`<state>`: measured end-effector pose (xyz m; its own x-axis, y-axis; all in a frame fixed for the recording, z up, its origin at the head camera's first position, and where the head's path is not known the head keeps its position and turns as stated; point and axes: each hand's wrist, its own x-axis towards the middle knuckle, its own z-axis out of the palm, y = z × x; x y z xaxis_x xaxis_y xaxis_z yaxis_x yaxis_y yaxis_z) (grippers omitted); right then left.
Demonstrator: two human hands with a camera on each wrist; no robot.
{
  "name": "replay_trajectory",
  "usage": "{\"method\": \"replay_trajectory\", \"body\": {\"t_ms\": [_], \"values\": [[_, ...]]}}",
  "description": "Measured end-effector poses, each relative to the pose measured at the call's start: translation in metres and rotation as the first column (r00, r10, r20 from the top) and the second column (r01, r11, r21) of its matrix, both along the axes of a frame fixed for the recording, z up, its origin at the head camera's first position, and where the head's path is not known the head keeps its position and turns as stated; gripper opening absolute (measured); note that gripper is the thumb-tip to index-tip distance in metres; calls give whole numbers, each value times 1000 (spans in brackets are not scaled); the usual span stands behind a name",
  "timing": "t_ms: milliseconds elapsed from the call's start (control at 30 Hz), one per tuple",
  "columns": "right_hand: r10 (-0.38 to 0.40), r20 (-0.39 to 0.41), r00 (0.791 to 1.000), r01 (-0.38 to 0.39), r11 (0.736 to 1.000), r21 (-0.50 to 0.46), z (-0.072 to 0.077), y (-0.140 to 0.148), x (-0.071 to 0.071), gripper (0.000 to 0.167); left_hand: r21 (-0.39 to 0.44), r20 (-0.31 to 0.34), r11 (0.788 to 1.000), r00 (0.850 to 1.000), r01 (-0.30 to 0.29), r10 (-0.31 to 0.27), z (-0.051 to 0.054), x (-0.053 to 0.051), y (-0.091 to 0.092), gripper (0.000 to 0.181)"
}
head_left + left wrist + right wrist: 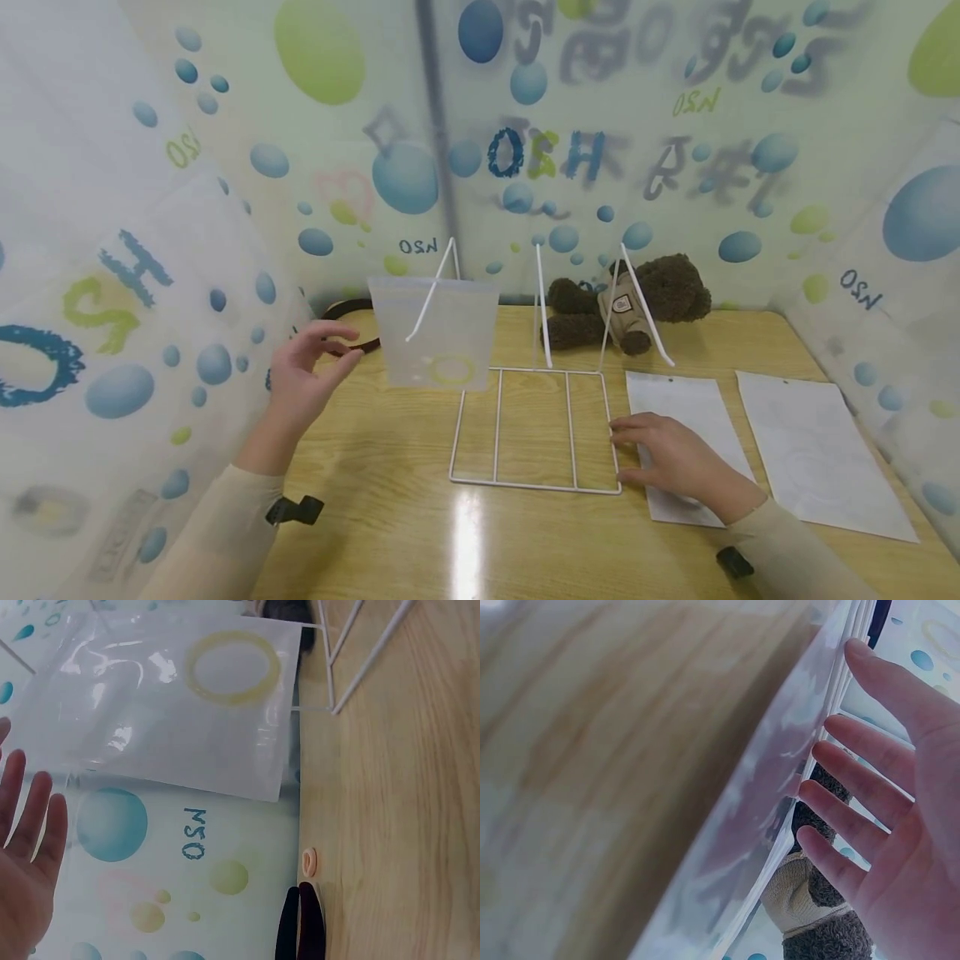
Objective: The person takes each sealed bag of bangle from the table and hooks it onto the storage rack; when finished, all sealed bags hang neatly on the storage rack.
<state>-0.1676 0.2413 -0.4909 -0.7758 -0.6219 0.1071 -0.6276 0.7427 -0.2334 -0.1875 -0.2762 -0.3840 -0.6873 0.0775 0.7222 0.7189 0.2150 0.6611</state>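
A white wire rack (pixel 534 486) stands on the table, three slanted arms rising from its back. On its left arm hangs a clear bag (pixel 401 358), also in the left wrist view (pixel 150 742), with a yellow ring (pixel 452 370) at its bottom. My left hand (pixel 303 371) is left of the bag, apart from it, fingers and thumb spread around nothing. Beside the rack's right edge is my right hand (pixel 675 458), over a white packet (pixel 682 400); fingers extended, holding nothing. Whether its fingertips touch the rack is unclear. Its palm shows in the right wrist view (pixel 900 817).
Behind the rack's right side lies a brown teddy bear (pixel 675 287). A second white packet (pixel 825 458) lies at the far right. Behind my left hand is a black band (pixel 347 308). A small pink ring (pixel 310 862) shows in the left wrist view. Patterned curtains (pixel 517 200) enclose the table.
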Motion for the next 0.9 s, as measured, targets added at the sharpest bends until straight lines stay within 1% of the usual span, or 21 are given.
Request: {"method": "replay_trajectory", "body": {"t_ms": [33,100,133,233,300,400,467,567,667,767,900], "values": [[-3,1,1000,3,1000,-1,0,0,0,48,-38,23,999,1000,10,-9,-2,4,-1,30],[-5,2,1000,5,1000,0,-1,0,0,49,-144,65,989,998,12,-2,-8,11,-1,30],[-6,2,1000,6,1000,3,-1,0,0,49,-195,87,981,996,18,-1,-11,14,-1,30],[-10,9,1000,10,1000,12,-2,0,0,49,-310,130,948,991,68,-28,-23,20,3,30],[-8,10,1000,8,1000,16,-2,0,0,49,-339,140,933,987,118,-75,-32,21,7,29],[-6,11,1000,6,1000,12,-2,0,0,49,-365,142,917,983,160,-115,-48,20,15,30],[0,5,1000,0,1000,6,-1,0,0,49,-380,141,910,983,166,-120,-57,19,21,31],[5,1,1000,-5,1000,4,-1,1,0,49,-433,137,889,986,148,-98,-70,19,30,32],[7,4,1000,-7,1000,7,-1,1,1,49,-496,146,855,985,151,-89,-81,19,39,31],[9,-1,1000,-9,1000,10,-1,1,1,49,-562,173,809,981,170,-86,-91,20,47,31],[12,-14,1000,-12,1000,9,-1,2,2,49,-626,208,755,975,193,-77,-103,21,56,34]]}}
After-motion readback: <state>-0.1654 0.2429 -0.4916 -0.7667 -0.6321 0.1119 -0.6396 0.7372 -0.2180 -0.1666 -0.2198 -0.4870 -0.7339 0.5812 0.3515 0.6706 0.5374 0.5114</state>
